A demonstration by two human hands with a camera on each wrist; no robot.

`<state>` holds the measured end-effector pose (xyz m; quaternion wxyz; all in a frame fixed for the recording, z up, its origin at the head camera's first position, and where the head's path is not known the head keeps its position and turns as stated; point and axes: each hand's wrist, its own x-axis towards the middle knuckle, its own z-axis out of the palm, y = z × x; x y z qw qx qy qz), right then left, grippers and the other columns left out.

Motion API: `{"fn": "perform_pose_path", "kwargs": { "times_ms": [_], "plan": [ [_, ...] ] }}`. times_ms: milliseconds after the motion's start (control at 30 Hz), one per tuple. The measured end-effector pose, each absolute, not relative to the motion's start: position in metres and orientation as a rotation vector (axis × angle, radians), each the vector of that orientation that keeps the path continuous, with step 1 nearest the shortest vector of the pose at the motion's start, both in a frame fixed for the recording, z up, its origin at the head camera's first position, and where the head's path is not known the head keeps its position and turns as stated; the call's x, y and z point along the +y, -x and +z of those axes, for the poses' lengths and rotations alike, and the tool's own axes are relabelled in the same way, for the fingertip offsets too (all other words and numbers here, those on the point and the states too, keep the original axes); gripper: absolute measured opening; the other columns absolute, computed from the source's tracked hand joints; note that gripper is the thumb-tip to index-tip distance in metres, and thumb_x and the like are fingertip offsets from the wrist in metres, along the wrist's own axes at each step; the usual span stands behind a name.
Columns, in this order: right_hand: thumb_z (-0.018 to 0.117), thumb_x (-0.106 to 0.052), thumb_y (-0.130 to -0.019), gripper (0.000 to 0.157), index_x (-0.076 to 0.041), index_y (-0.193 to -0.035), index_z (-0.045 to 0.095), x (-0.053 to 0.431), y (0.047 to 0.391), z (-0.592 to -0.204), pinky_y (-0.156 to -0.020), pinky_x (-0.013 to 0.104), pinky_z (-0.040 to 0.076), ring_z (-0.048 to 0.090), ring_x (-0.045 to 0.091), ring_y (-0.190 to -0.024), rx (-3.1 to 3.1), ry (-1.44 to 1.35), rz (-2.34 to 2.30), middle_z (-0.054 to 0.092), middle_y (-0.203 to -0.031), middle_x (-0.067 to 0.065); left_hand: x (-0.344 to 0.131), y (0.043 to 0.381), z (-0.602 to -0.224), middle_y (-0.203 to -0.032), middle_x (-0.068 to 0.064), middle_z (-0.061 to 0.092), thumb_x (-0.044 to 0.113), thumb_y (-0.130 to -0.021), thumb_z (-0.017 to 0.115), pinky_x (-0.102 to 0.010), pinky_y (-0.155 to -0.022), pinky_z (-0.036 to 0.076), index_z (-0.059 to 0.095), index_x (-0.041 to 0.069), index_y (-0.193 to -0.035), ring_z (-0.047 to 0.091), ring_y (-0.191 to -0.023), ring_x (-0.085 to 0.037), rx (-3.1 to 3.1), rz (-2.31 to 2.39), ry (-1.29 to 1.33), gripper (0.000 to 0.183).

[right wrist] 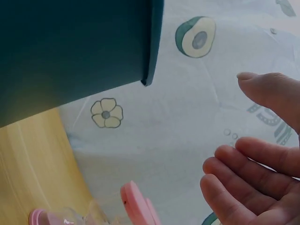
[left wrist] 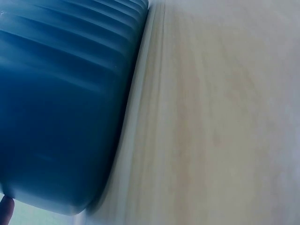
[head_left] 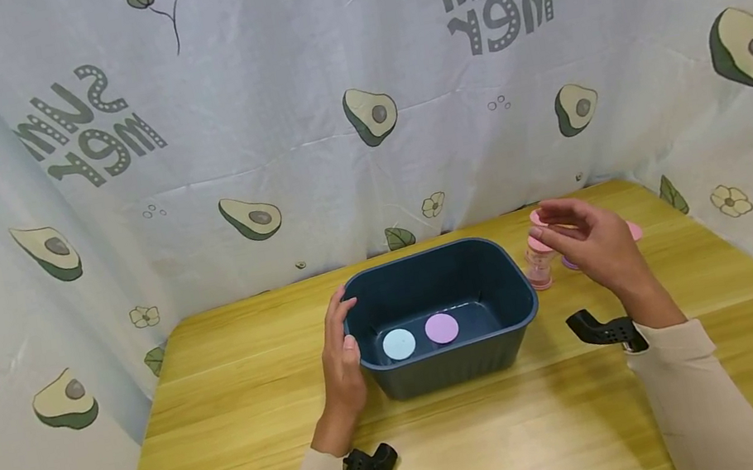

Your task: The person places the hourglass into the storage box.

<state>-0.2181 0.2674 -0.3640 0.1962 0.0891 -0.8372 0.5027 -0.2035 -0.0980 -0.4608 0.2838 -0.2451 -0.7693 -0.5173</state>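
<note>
A dark blue plastic bin (head_left: 446, 370) stands on the table, with a light blue disc (head_left: 399, 344) and a lilac disc (head_left: 442, 328) inside it. My left hand (head_left: 342, 363) rests against the bin's left end, thumb near the rim; one fingertip (left wrist: 5, 210) shows at the corner of the left wrist view. Right of the bin stands a pink-capped sand timer (head_left: 539, 267), its clear waist and pink cap (right wrist: 136, 204) partly visible in the right wrist view. Above the timers hovers my right hand (head_left: 593, 243), fingers loosely bent, nothing in it.
Behind the right hand, partly hidden, are another pink cap (head_left: 636, 229), a purple base (head_left: 569, 263) and a further pink top (head_left: 536, 218). The wooden table (head_left: 240, 402) ends at a patterned curtain (head_left: 302, 156) at the back and sides.
</note>
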Motion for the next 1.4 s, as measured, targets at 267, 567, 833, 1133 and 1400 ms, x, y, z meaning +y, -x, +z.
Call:
{"fn": "perform_pose_path", "kwargs": {
  "times_ms": [267,567,833,1133,1400],
  "plan": [
    [0.070,-0.025,-0.088,0.052,-0.002,-0.132,0.055,0.272,0.222,-0.371,-0.082,0.005,0.043,0.060,0.020,-0.110,-2.375,-0.134,1.389,0.059,-0.126,0.017,-0.099,0.205,-0.462,-0.155,-0.012,0.029,0.038,-0.099,0.025,-0.064,-0.107,0.026,0.042,0.010,-0.140,0.026,-0.143,-0.027,-2.069,-1.376,0.650,0.053],
    [0.070,-0.033,-0.087,0.060,-0.002,-0.135,0.051,0.278,0.225,-0.381,-0.081,0.002,0.040,0.059,0.027,-0.112,-2.435,-0.046,1.353,0.058,-0.127,0.018,-0.099,0.204,-0.461,-0.154,-0.016,0.029,0.039,-0.099,0.024,-0.064,-0.106,0.026,0.042,0.010,-0.140,0.026,-0.143,-0.027,-2.062,-1.373,0.657,0.054],
    [0.071,-0.036,-0.086,0.063,-0.002,-0.135,0.051,0.282,0.228,-0.387,-0.087,0.007,0.042,0.056,0.031,-0.116,-2.452,-0.010,1.316,0.057,-0.130,0.017,-0.099,0.205,-0.463,-0.155,-0.011,0.029,0.043,-0.099,0.021,-0.063,-0.107,0.025,0.042,0.009,-0.140,0.026,-0.143,-0.028,-2.051,-1.384,0.665,0.057],
    [0.070,-0.038,-0.086,0.065,-0.001,-0.136,0.050,0.286,0.232,-0.394,-0.076,0.007,0.046,0.056,0.039,-0.117,-2.465,-0.007,1.310,0.057,-0.130,0.021,-0.099,0.205,-0.462,-0.156,-0.009,0.028,0.043,-0.100,0.022,-0.062,-0.109,0.023,0.041,0.010,-0.140,0.026,-0.143,-0.027,-2.055,-1.396,0.664,0.056],
    [0.069,-0.038,-0.087,0.062,0.001,-0.133,0.052,0.287,0.233,-0.402,-0.077,0.006,0.046,0.058,0.039,-0.113,-2.493,-0.011,1.274,0.059,-0.125,0.020,-0.099,0.204,-0.464,-0.155,-0.010,0.028,0.044,-0.100,0.022,-0.064,-0.108,0.023,0.042,0.008,-0.140,0.026,-0.142,-0.029,-2.048,-1.396,0.674,0.057]
  ]
}}
